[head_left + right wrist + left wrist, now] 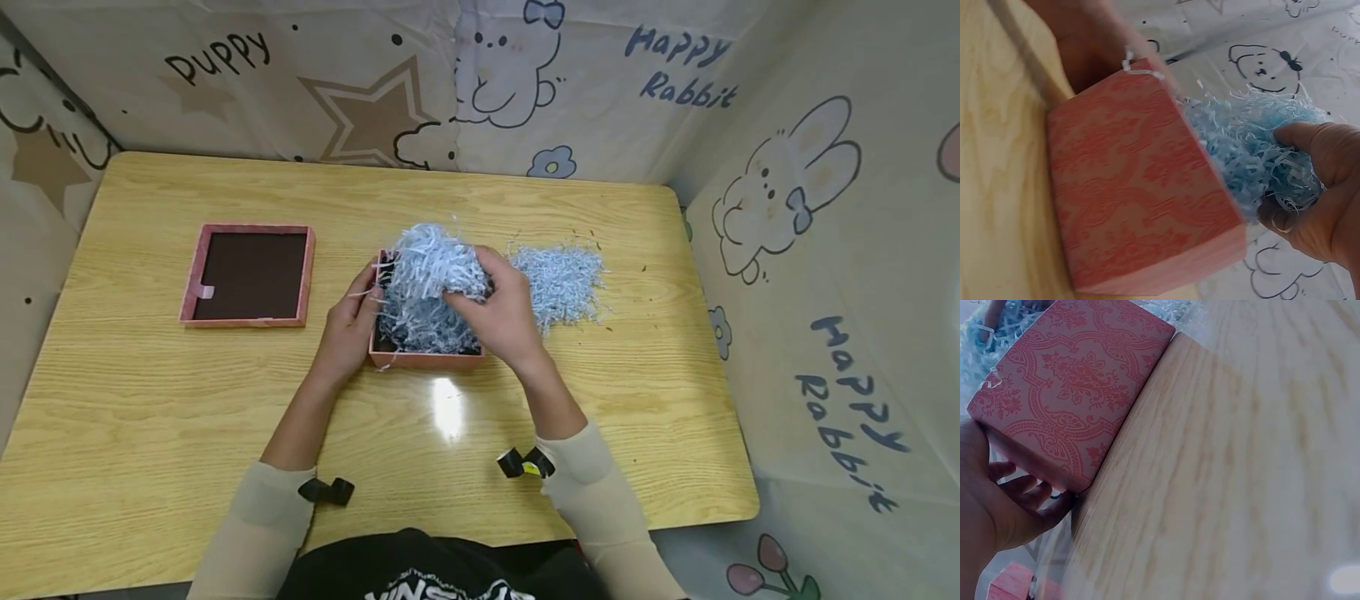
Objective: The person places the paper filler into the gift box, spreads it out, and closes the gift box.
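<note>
A pink patterned box [1079, 381] stands on the table, filled with light-blue shredded paper [427, 321]. My left hand [347, 321] holds the box by its left side; in the left wrist view its fingers lie along the outer end wall, near the bottom corner. Over the box, my right hand [504, 310] grips a fluffy clump of the paper between thumb and fingers. That clump [1260, 144] bulges above the rim in the right wrist view. Right of the box lies a loose pile of blue shreds [561, 283]. The right hand's other fingers are partly hidden by the paper.
A shallow pink-rimmed lid [310, 279] with a dark inside lies to the left on the wooden table [225, 417]. Stray shreds and small dark bits are scattered around the pile. Printed cloth walls [585, 100] border the back and right sides.
</note>
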`<control>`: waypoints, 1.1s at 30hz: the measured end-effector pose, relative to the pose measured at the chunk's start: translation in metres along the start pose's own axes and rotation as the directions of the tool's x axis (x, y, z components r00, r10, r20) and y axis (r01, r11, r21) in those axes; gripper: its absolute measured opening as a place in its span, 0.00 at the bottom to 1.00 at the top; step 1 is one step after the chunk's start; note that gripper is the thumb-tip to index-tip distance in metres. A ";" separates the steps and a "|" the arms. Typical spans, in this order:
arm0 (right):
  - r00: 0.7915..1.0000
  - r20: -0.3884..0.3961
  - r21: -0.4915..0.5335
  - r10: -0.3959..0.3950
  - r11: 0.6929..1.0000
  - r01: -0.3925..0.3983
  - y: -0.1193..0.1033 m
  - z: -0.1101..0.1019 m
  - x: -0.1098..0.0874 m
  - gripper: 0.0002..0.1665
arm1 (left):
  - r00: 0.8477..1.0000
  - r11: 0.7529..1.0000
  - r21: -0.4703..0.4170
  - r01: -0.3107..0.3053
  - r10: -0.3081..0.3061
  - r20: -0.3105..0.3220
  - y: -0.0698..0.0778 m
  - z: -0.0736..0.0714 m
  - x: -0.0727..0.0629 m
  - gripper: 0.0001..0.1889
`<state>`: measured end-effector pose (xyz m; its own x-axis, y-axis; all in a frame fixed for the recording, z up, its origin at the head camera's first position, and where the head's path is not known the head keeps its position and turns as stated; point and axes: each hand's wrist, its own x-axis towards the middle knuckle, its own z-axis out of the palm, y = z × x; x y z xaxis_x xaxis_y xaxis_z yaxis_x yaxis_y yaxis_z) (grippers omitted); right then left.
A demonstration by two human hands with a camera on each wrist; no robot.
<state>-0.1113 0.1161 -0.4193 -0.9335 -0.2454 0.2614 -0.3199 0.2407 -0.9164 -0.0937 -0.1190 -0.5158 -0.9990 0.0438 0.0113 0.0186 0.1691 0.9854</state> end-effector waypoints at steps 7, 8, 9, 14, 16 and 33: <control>0.997 0.081 -0.218 0.013 0.976 0.005 0.015 0.007 -0.005 0.32 | 1.000 1.000 -0.006 0.014 -0.013 0.011 0.000 0.000 -0.001 0.28; 0.995 0.098 -0.246 0.005 0.969 0.019 0.016 0.008 -0.005 0.33 | 1.000 1.000 0.004 0.016 -0.016 0.011 0.000 -0.001 -0.002 0.28; 0.993 0.115 -0.269 -0.003 0.962 0.034 0.017 0.009 -0.006 0.35 | 1.000 1.000 0.014 0.022 -0.022 0.011 0.000 -0.001 -0.002 0.28; 0.985 0.170 -0.306 -0.040 0.948 0.091 0.017 0.010 -0.008 0.42 | 0.999 0.999 0.011 0.034 -0.035 0.016 0.000 0.000 -0.002 0.30; 0.983 0.178 -0.294 -0.048 0.951 0.099 0.015 0.008 -0.008 0.44 | 0.999 0.999 -0.006 0.034 -0.034 0.019 0.000 0.001 -0.002 0.29; 0.970 0.114 -0.043 -0.216 0.974 0.222 0.013 0.010 -0.007 0.32 | 0.998 0.996 -0.052 -0.067 0.067 -0.012 -0.001 0.003 0.001 0.27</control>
<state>-0.1071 0.1119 -0.4358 -0.8174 -0.3972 0.4172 -0.5263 0.2204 -0.8213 -0.0947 -0.1163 -0.5172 -0.9959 0.0436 0.0789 0.0834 0.1142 0.9899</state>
